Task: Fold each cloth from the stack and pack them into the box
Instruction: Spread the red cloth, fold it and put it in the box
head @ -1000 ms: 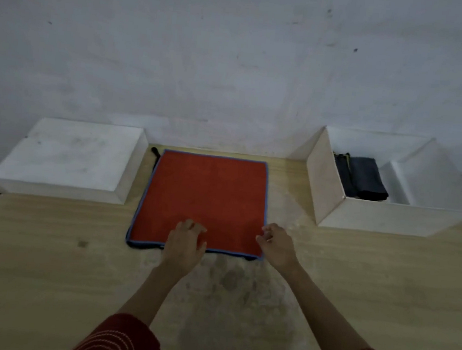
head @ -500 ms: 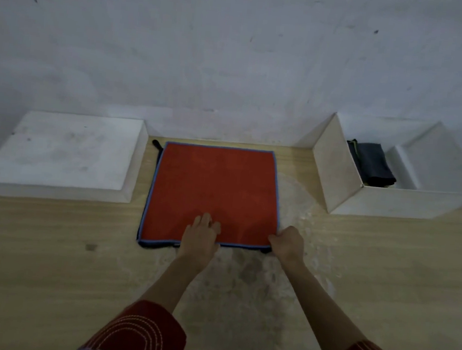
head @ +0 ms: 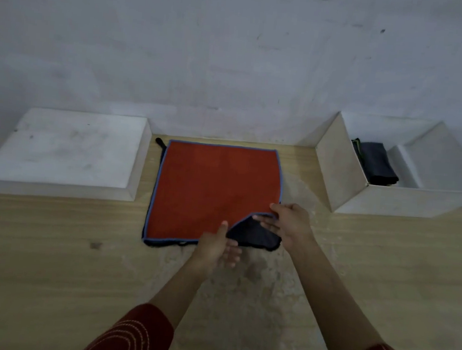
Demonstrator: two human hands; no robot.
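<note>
Right grip (head: 290, 225) pinches limp, light red cloth (head: 214, 190) by lifted near corner; left grip (head: 217, 248) loose, empty, should take the other corner.

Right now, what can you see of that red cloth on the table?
The red cloth is a square of soft-looking fabric with blue edging, lying flat on a dark cloth on the wooden table. The right hand pinches its near right corner, which is raised; the left hand is at its near edge.
</note>
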